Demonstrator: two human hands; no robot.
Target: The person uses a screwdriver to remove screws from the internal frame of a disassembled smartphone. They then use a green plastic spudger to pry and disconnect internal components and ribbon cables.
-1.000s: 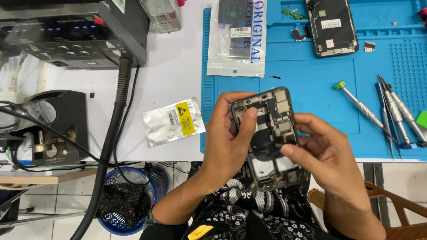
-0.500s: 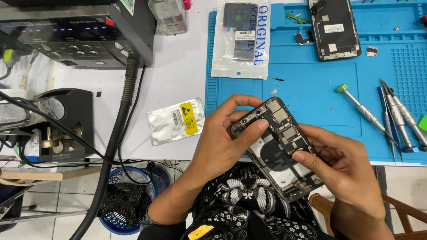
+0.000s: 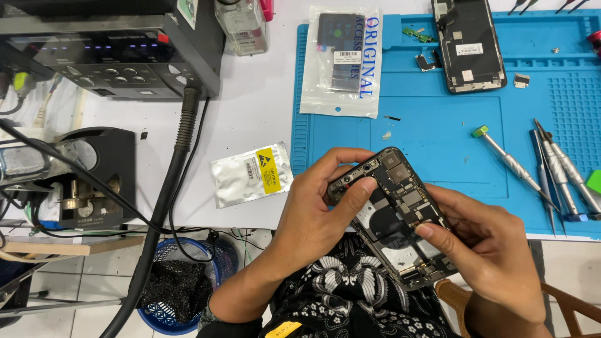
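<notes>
An opened phone body point(image 3: 395, 216), its dark inner boards and parts showing, is held tilted over the table's front edge. My left hand point(image 3: 316, 216) grips its top-left end, thumb pressed on the inside near the top. My right hand point(image 3: 485, 250) holds the phone's right side, thumb resting on the inner parts near the middle. A detached phone screen point(image 3: 468, 44) lies face down at the back of the blue work mat point(image 3: 438, 134).
Several screwdrivers point(image 3: 551, 169) lie on the mat's right. A clear bagged part point(image 3: 343, 59) and a silver static bag point(image 3: 251, 173) lie on the white table. A black station point(image 3: 106, 53), its hose point(image 3: 166, 200), a stand point(image 3: 94, 178) sit left; a blue basket point(image 3: 181, 281) below.
The phone body has been turned clockwise in my hands and shifted slightly right. My left thumb now presses inside near the top; my right thumb has moved onto the inner parts.
</notes>
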